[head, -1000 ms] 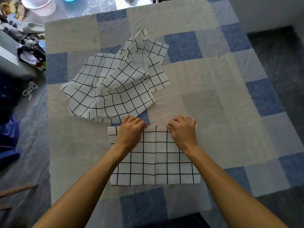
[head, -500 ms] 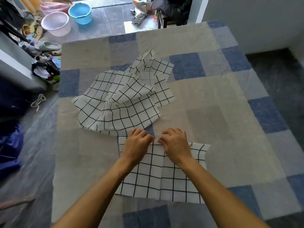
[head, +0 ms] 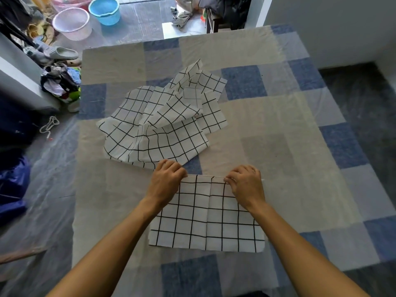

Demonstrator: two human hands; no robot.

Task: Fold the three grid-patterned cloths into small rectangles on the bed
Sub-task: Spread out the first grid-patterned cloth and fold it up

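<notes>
A white cloth with a black grid (head: 205, 217) lies flat on the bed (head: 278, 146) in front of me, with a crease down its middle. My left hand (head: 166, 181) pinches its far left corner. My right hand (head: 246, 183) pinches its far edge near the right corner, and the edge is stretched taut between the two hands. Beyond them lies a crumpled heap of grid-patterned cloth (head: 162, 123), unfolded; how many pieces it holds I cannot tell.
The bed has a beige and blue patchwork cover. On the floor to the left are a pile of clothes (head: 60, 82), a slipper (head: 62, 53), a pink basin (head: 71, 23), a blue basin (head: 105, 9) and a dark blue bag (head: 12, 185).
My hands came together at the middle of the cloth's far edge, then slid apart to its corners. The cloth is now narrower and the camera has tilted up.
</notes>
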